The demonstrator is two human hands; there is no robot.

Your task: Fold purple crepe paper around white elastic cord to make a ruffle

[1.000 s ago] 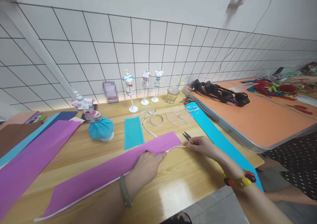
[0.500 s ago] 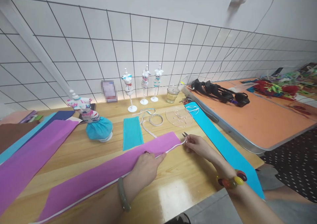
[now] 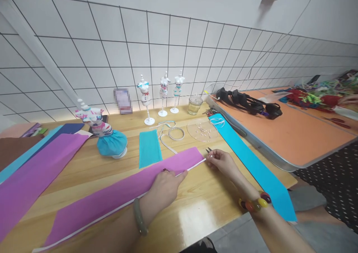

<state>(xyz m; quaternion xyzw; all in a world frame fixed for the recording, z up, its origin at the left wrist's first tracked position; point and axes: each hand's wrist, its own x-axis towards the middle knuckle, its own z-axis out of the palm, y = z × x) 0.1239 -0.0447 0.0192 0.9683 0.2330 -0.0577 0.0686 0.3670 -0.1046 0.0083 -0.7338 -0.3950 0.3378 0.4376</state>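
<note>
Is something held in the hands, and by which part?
The right hand pinches the white cord near one end; the left hand presses down the purple strip.

This looks like a craft workshop: a wooden desk [image 3: 190, 212] carries small dress forms [image 3: 144, 94], strips of coloured fabric [image 3: 128, 191], a clear dish of beads [image 3: 202, 130] and loops of ribbon [image 3: 167, 144], with a heap of bright yarn-like strands [image 3: 310, 98] on an orange surface [image 3: 282, 141] alongside, below white tiled walls [image 3: 109, 55].
</note>
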